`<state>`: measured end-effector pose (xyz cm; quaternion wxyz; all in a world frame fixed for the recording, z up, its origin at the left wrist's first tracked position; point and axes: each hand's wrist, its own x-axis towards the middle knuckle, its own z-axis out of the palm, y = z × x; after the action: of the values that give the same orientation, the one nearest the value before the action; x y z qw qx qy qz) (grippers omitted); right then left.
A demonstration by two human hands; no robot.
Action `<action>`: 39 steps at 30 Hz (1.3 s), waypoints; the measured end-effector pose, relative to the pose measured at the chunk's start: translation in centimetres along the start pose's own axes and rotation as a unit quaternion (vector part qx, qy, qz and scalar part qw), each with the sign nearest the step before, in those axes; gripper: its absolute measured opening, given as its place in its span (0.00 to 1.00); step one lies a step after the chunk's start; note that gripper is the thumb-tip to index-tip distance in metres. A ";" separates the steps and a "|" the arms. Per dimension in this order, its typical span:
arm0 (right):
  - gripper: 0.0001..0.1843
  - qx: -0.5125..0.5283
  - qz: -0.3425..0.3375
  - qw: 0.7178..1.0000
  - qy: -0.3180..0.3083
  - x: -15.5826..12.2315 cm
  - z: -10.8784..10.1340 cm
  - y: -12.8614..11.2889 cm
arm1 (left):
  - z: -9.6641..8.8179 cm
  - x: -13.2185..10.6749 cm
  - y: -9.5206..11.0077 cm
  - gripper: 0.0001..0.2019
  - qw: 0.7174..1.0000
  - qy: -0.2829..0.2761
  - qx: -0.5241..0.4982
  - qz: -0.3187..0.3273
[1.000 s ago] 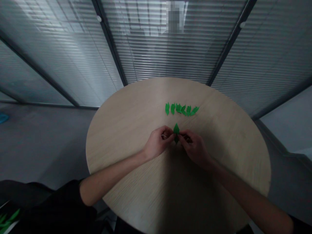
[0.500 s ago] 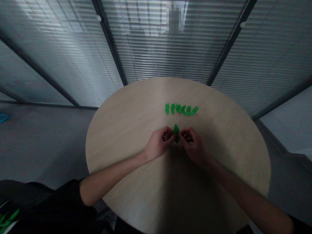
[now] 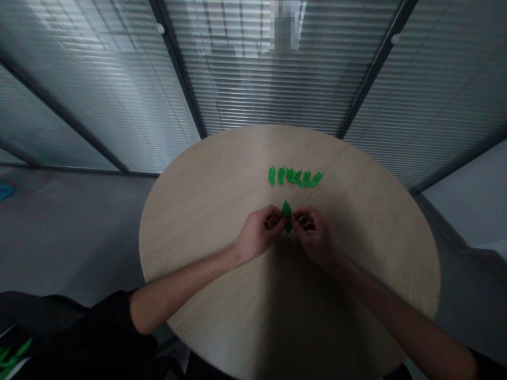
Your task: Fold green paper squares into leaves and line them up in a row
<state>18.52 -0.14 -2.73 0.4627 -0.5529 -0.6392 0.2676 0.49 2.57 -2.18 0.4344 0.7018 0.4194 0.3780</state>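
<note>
Between my two hands, above the near-middle of the table, a green leaf-shaped piece [image 3: 287, 209] is held with its tip pointing away from me. My left hand [image 3: 262, 228] pinches it from the left side, thumb and fingers together. From the right, my right hand [image 3: 315, 232] pinches the same piece. The fingertips hide its middle; a darker lower end shows beneath them. Beyond my hands lies a row of several similar green leaf pieces [image 3: 293, 176], some overlapping, the two at the left set apart.
The round wooden table [image 3: 190, 211] stands close to glass partitions with blinds [image 3: 269, 89]. A container with green leaves [image 3: 16, 354] is at the lower left, beside my dark sleeve. A blue object [image 3: 5, 190] lies on the floor at the far left.
</note>
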 end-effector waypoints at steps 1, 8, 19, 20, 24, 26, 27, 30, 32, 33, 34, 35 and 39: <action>0.07 0.003 0.003 1.000 0.001 0.0 0.0 0.1 | 0.0 0.0 0.0 0.08 1.000 0.000 0.000 -0.001; 0.09 0.006 0.021 1.000 -0.005 0.1 0.0 0.5 | 0.1 0.0 -0.1 0.07 1.000 0.002 0.019 0.008; 0.08 -0.051 0.005 0.999 -0.019 0.2 -0.4 -0.3 | 0.1 -0.3 -0.1 0.07 0.999 0.001 0.028 0.029; 0.08 -0.065 -0.007 0.998 -0.014 0.1 -0.4 -0.4 | 0.1 -0.3 -0.1 0.07 0.999 0.003 0.029 0.033; 0.06 -0.108 -0.059 0.992 -0.004 -0.2 -0.4 -0.5 | 0.1 -0.4 -0.2 0.05 0.999 0.018 0.032 0.039; 0.06 -0.112 -0.079 0.991 -0.003 -0.3 -0.3 -0.5 | 0.1 -0.4 -0.1 0.05 0.999 0.023 0.030 0.033; 0.05 -0.111 -0.084 0.990 -0.002 -0.4 -0.3 -0.5 | 0.1 -0.4 0.0 0.05 0.999 0.024 0.026 0.030; 0.04 -0.109 -0.096 0.989 0.007 -0.5 -0.2 -0.5 | 0.1 -0.5 0.4 0.07 0.999 0.022 0.008 0.023; 0.04 -0.115 -0.116 0.986 0.010 -0.6 -0.2 -0.5 | 0.1 -0.6 0.5 0.06 0.999 0.026 0.003 0.018; 0.04 -0.120 -0.130 0.984 0.013 -0.7 -0.3 -0.5 | 0.1 -0.6 0.6 0.06 0.999 0.031 0.003 0.017; 0.04 -0.125 -0.145 0.981 0.015 -0.7 -0.3 -0.5 | 0.2 -0.6 0.6 0.06 0.999 0.036 0.002 0.016; 0.05 -0.130 -0.158 0.979 0.016 -0.8 -0.3 -0.5 | 0.2 -0.6 0.6 0.05 0.999 0.040 0.001 0.014; 0.07 -0.160 -0.193 0.968 0.020 -1.0 -0.3 -0.5 | 0.3 -0.5 0.5 0.05 0.999 0.040 -0.019 0.006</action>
<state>18.56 -1.24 -2.47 0.4241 -0.4915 -0.7586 0.0564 0.70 1.91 -1.94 0.4282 0.6802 0.4251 0.4163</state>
